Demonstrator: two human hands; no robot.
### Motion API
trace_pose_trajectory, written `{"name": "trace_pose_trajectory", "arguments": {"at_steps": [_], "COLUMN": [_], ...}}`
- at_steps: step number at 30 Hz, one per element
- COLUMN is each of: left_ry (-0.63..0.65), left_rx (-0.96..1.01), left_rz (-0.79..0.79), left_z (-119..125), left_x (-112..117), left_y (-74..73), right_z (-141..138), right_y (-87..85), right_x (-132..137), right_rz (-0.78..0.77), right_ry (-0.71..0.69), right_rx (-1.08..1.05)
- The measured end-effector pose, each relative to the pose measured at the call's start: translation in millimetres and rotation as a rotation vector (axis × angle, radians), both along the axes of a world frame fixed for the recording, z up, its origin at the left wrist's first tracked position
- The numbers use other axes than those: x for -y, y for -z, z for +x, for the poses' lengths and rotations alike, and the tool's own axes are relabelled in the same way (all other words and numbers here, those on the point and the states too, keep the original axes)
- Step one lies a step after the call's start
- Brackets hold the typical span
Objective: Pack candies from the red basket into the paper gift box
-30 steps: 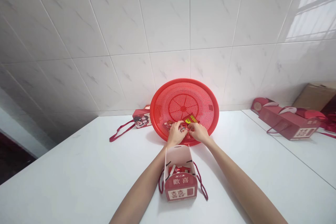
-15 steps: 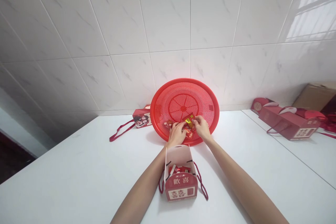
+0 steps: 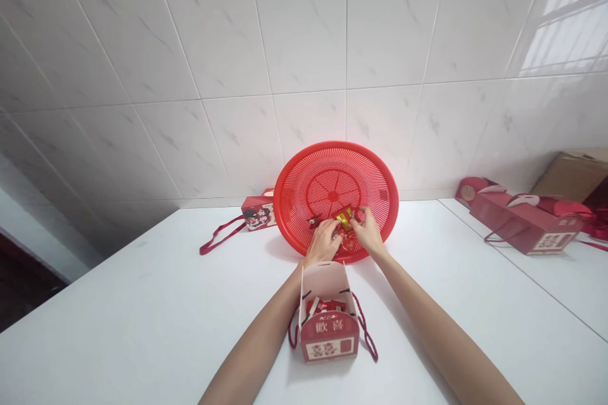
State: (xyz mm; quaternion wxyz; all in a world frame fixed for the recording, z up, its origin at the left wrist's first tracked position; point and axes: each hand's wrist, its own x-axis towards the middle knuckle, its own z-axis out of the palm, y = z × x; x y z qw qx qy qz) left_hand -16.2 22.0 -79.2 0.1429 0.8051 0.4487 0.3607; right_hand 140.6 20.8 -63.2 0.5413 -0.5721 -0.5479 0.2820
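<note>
A round red plastic basket (image 3: 332,168) leans against the wall, with several wrapped candies (image 3: 349,242) in its lower part. Both my hands reach into it. My left hand (image 3: 323,242) has its fingers curled down among the candies; what they grip is hidden. To its right, my right hand (image 3: 368,232) has thumb and fingers closed at the edge of a red-and-yellow candy packet (image 3: 344,218). In front of the basket, between my forearms, stands an open red gift box (image 3: 329,342) with rope handles and red packets (image 3: 325,307) inside.
Left of the basket lies a red printed box (image 3: 259,212) with a ribbon handle (image 3: 221,235). More red gift boxes (image 3: 527,221) stand at the right by a brown cardboard box (image 3: 570,178). A tiled wall (image 3: 308,50) bounds the white table (image 3: 156,304) behind.
The candies have shifted slightly under my fingers, and the red-and-yellow packet sits a little differently. Both hands stay inside the basket. The view has moved slightly.
</note>
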Motion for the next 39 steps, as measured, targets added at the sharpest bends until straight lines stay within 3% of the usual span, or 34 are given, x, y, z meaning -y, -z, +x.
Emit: {"name": "trace_pose_trajectory", "arguments": {"at_steps": [3,7,11,15,20,25,31,39], "left_ry": [0.011,-0.168,-0.382,-0.469,-0.434,-0.377,-0.319,-0.167], "left_rx": [0.053,0.114,0.155,0.164,0.042,-0.242,-0.487,-0.518], "left_rz": [0.127,0.204,0.13,0.027,-0.097,-0.255,-0.295,-0.334], "left_z": [-0.3,-0.3,0.3,1.8,-1.2,-8.4,-13.4,-21.8], "left_x": [-5.4,-1.0,4.3,2.9,2.8,8.9,18.7,17.4], "left_y": [6.0,-0.8,-11.1,-11.9,-16.1,-32.5,-53.4,-56.4], "right_z": [-0.9,-0.7,0.7,0.0,-3.5,1.2,16.9,24.9], "right_y": [-2.1,-2.8,-1.9,-2.1,-3.6,-8.9,-23.9,-39.8], "right_x": [2.9,4.9,4.9,5.2,6.6,3.4,2.0,10.4], "right_rz": [-0.005,-0.011,-0.019,-0.019,0.011,-0.007,-0.055,-0.116], "right_ry": [0.009,0.023,0.024,0.021,0.025,0.027,-0.029,-0.13], "right_rx": [0.015,0.03,0.037,0.044,0.105,0.273,0.362,0.533]}}
